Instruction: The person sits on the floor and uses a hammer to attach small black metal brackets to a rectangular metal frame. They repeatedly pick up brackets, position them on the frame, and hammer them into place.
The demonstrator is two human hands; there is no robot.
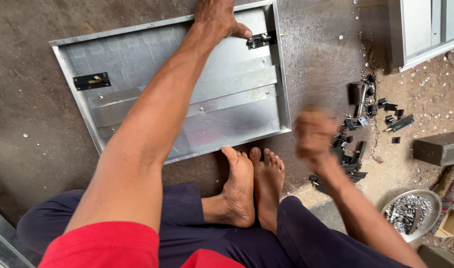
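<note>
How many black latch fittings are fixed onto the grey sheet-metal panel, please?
2: one black latch fitting near the grey sheet-metal panel's left edge, another at its upper right corner beside the left hand. The arm may hide more.

Dressed in a short red sleeve on the left arm, with more red cloth showing at the waist. Dark navy trousers over both legs, loose and creased at the knees. Bare forearms, bare feet, no shoes. No gloves, rings or watch on the left hand (216,19) or the blurred right hand (314,134).
</note>
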